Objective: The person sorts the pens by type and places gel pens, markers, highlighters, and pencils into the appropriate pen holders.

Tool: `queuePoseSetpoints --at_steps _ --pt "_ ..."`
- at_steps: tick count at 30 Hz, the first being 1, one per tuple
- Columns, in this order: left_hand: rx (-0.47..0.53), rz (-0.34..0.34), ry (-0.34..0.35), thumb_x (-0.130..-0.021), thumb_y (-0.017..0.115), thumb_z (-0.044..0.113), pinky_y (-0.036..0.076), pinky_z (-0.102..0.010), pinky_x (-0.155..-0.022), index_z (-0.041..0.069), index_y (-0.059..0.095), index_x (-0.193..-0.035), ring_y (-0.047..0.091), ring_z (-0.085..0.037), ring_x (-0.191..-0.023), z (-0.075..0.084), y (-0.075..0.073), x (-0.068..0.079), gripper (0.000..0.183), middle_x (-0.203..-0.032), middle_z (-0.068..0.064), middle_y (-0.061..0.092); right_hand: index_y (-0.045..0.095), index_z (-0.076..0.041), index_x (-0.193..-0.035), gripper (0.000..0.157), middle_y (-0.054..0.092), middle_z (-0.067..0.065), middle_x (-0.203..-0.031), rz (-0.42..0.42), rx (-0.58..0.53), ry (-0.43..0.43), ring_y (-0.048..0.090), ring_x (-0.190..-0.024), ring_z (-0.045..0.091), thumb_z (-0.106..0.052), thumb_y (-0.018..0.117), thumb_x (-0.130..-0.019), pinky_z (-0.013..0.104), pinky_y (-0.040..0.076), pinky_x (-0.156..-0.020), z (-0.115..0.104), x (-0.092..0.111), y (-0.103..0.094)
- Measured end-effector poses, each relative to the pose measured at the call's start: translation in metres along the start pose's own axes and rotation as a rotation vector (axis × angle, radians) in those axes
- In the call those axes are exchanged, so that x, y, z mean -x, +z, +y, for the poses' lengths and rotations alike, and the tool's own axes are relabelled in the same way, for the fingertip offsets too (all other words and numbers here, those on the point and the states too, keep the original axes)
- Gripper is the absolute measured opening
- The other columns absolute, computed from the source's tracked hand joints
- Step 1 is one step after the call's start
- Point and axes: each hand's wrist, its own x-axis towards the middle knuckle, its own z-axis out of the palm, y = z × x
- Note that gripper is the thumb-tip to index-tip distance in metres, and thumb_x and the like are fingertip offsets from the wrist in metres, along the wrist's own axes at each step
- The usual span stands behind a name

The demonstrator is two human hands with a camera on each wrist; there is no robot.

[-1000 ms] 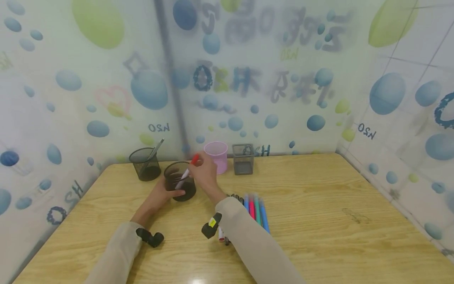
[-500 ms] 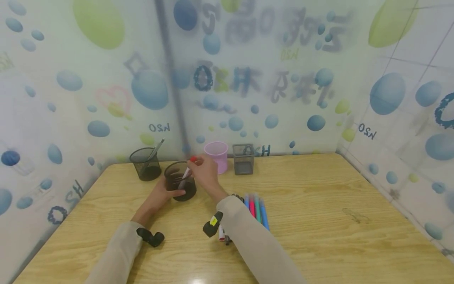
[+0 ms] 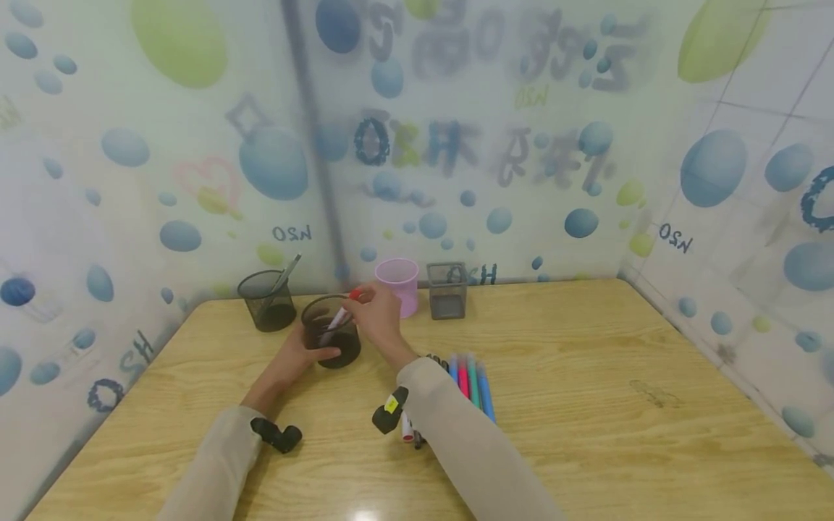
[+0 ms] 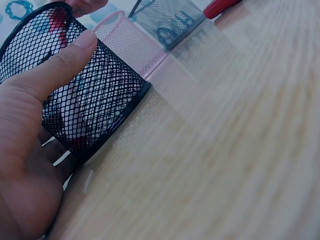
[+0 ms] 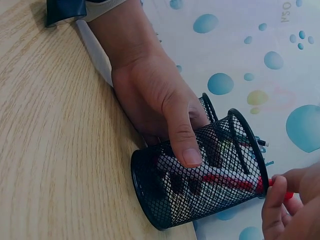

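My left hand (image 3: 301, 352) grips a round black mesh pen cup (image 3: 342, 351) from its left side, thumb across the near wall. In the left wrist view the cup (image 4: 107, 85) stands on the table within that hand (image 4: 30, 145). At the cup's rim my right hand (image 3: 378, 311) pinches a white marker with a red cap (image 3: 355, 294) by its capped end. The marker slants down into the cup; in the right wrist view its body (image 5: 225, 179) shows through the mesh, with the fingertips of the right hand (image 5: 295, 205) at the rim.
Another black mesh cup (image 3: 274, 307) with a pen in it stands at left. Behind are a pink mesh cup (image 3: 405, 297) and a square grey mesh holder (image 3: 447, 300). Several markers (image 3: 473, 383) lie on the wooden table (image 3: 586, 398), partly under the right sleeve.
The right hand has lowered the red-capped marker a little deeper into the black cup. Its tilt has shifted slightly. The left hand still holds the cup in the same place.
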Motion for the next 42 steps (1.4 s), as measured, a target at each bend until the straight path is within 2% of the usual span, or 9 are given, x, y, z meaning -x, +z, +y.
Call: queuePoseSetpoints --at_steps 5,11,17,21,26,33,37,40,42 --pt "-0.011 -0.006 -0.009 -0.079 0.076 0.001 0.033 -0.018 -0.098 -0.002 0.026 -0.146 0.04 -0.036 -0.127 -0.001 -0.001 0.001 0.084 -0.141 -0.026 0.04 0.066 0.0 -0.092 0.017 0.066 0.005 -0.073 -0.011 0.002 0.017 0.059 -0.05 0.01 -0.001 0.076 -0.078 0.022 0.052 -0.049 0.001 -0.001 0.001" --pt "0.02 0.0 -0.018 -0.078 0.077 0.002 0.032 -0.016 -0.098 -0.001 0.029 -0.145 0.041 -0.034 -0.127 0.001 0.001 0.0 0.083 -0.139 -0.024 0.044 0.065 0.0 -0.093 0.019 0.066 0.005 -0.074 -0.015 0.008 0.037 0.061 -0.053 0.011 -0.001 0.076 -0.077 0.021 0.053 -0.05 0.0 0.0 0.0" --pt "0.021 -0.006 -0.014 -0.078 0.077 0.002 0.033 -0.016 -0.098 -0.001 0.029 -0.145 0.04 -0.034 -0.128 0.001 0.001 0.0 0.083 -0.142 -0.023 0.041 0.062 0.002 -0.1 0.029 0.067 0.007 -0.077 -0.012 0.044 0.062 0.061 -0.052 0.012 -0.003 0.078 -0.077 0.021 0.052 -0.049 -0.002 0.003 -0.003" --pt "0.012 0.0 -0.01 -0.078 0.077 0.002 0.035 -0.015 -0.096 -0.002 0.029 -0.144 0.044 -0.031 -0.124 0.0 0.001 0.0 0.082 -0.139 -0.023 0.045 0.062 0.001 -0.103 0.032 0.067 0.007 -0.078 -0.017 0.058 0.077 0.062 -0.053 0.012 -0.006 0.078 -0.078 0.022 0.053 -0.05 -0.003 0.006 -0.006" --pt "0.023 -0.002 -0.006 -0.077 0.077 0.001 0.037 -0.017 -0.096 -0.003 0.029 -0.144 0.048 -0.028 -0.121 -0.001 0.001 -0.001 0.082 -0.133 -0.025 0.05 0.065 -0.002 -0.104 0.03 0.068 0.007 -0.084 -0.002 0.09 0.076 0.064 -0.064 0.013 -0.011 0.078 -0.078 0.023 0.052 -0.057 -0.009 0.011 -0.016" --pt "-0.046 0.01 0.0 -0.077 0.079 0.005 0.032 -0.018 -0.099 -0.002 0.032 -0.144 0.044 -0.032 -0.124 0.002 -0.002 -0.002 0.082 -0.136 -0.023 0.047 0.066 0.002 -0.098 0.026 0.066 0.01 -0.083 0.036 0.021 0.014 0.063 -0.074 0.018 -0.004 0.075 -0.075 0.026 0.052 -0.06 -0.016 0.022 -0.037" --pt "-0.026 -0.003 0.005 -0.077 0.078 0.001 0.034 -0.015 -0.096 -0.005 0.031 -0.143 0.043 -0.036 -0.124 0.011 -0.003 0.0 0.081 -0.136 -0.026 0.046 0.064 0.003 -0.097 0.026 0.066 0.011 -0.083 0.002 0.016 0.001 0.063 -0.071 0.017 -0.001 0.075 -0.074 0.026 0.054 -0.058 -0.014 0.03 -0.044" --pt "-0.009 -0.013 -0.008 -0.076 0.078 0.0 0.033 -0.014 -0.096 -0.004 0.033 -0.142 0.041 -0.038 -0.125 0.02 -0.002 0.004 0.08 -0.138 -0.027 0.044 0.063 0.004 -0.1 0.027 0.067 0.011 -0.081 -0.034 0.021 0.017 0.063 -0.062 0.015 -0.002 0.075 -0.076 0.026 0.053 -0.054 -0.011 0.038 -0.048" --pt "-0.026 -0.015 -0.005 -0.077 0.078 0.002 0.033 -0.015 -0.096 -0.002 0.033 -0.143 0.041 -0.038 -0.126 0.016 -0.001 0.003 0.08 -0.139 -0.027 0.043 0.063 0.004 -0.102 0.028 0.067 0.01 -0.082 -0.055 0.031 0.025 0.062 -0.058 0.014 -0.003 0.074 -0.077 0.026 0.052 -0.052 -0.008 0.044 -0.05"
